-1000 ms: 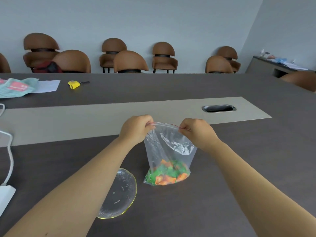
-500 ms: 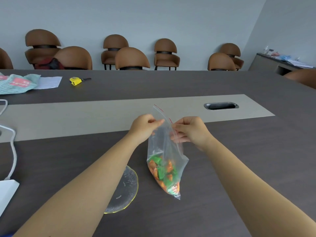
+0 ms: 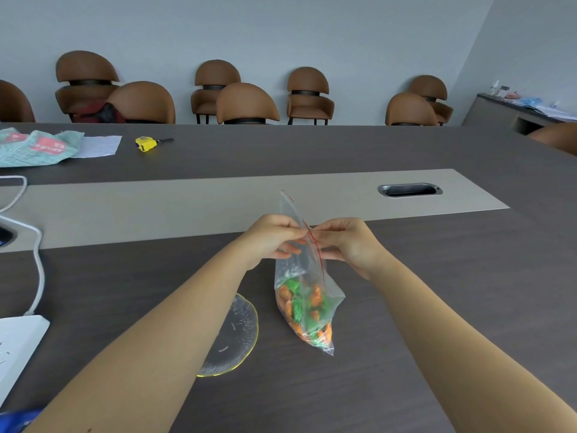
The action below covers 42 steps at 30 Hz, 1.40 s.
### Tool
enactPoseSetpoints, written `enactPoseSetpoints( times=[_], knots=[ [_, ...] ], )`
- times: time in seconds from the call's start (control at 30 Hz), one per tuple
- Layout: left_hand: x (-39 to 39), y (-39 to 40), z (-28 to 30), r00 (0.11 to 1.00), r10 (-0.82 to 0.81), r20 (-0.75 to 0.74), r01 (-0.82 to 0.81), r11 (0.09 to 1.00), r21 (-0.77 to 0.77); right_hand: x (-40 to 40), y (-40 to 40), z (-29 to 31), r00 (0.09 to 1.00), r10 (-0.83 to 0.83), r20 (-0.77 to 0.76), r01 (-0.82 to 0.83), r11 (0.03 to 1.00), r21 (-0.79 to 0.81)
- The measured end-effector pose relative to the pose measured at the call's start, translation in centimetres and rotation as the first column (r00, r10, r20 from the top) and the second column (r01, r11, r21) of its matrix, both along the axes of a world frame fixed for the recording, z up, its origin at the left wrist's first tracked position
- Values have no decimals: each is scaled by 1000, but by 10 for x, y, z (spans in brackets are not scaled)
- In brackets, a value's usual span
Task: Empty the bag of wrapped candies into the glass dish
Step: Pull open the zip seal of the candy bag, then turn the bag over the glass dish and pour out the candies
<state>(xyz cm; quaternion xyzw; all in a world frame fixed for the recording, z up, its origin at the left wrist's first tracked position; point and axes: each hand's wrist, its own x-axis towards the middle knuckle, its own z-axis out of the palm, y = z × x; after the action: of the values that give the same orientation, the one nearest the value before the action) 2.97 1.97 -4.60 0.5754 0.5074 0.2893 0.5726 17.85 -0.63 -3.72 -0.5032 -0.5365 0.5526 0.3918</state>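
Note:
A clear zip bag (image 3: 301,270) with a red seal line hangs above the dark table, turned edge-on to me. Orange and green wrapped candies (image 3: 304,310) fill its lower part. My left hand (image 3: 271,237) pinches one side of the bag's mouth and my right hand (image 3: 348,242) pinches the other side, fingertips almost touching. The glass dish (image 3: 240,335), clear with a yellow rim, lies on the table just left of the bag's bottom; my left forearm covers its left half.
A white power strip (image 3: 15,342) and its cable (image 3: 39,260) lie at the left edge. A yellow tape measure (image 3: 146,143), paper and a teal cloth (image 3: 34,145) sit far left. A metal cable slot (image 3: 409,190) is in the light strip. Brown chairs line the wall.
The bag swung from facing me flat to edge-on and rose off the table. Both hands came together at its mouth, from its two top corners.

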Motion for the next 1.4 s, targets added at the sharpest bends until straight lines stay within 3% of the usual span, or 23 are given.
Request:
enactPoseSetpoints(
  times=[0.3,0.43,0.6,0.8,0.97,1.07,1.17,1.4],
  knots=[
    [2,5,0,996,28,90,-29,1000,5,-6,5,1,991,-130,39,129,991,20],
    [-16,10,1,981,152,121,-154,988,5,11,11,7,958,-286,-2,286,958,10],
    [-30,23,2,938,319,133,-326,945,32,21,17,11,897,-411,159,394,910,130],
    [-40,39,7,851,492,184,-505,862,30,27,21,6,903,-430,18,427,901,74],
    [-38,26,-1,885,376,274,-383,923,-29,22,20,3,974,-166,-156,173,984,33],
    [-33,12,-16,972,217,86,-220,975,32,14,23,0,975,-201,99,180,965,193],
    [-23,1,-28,994,64,-85,-60,997,53,7,24,3,942,-282,180,234,940,250],
    [-5,7,-37,987,158,19,-160,980,120,-5,21,15,955,-274,113,226,921,317]
  ],
)
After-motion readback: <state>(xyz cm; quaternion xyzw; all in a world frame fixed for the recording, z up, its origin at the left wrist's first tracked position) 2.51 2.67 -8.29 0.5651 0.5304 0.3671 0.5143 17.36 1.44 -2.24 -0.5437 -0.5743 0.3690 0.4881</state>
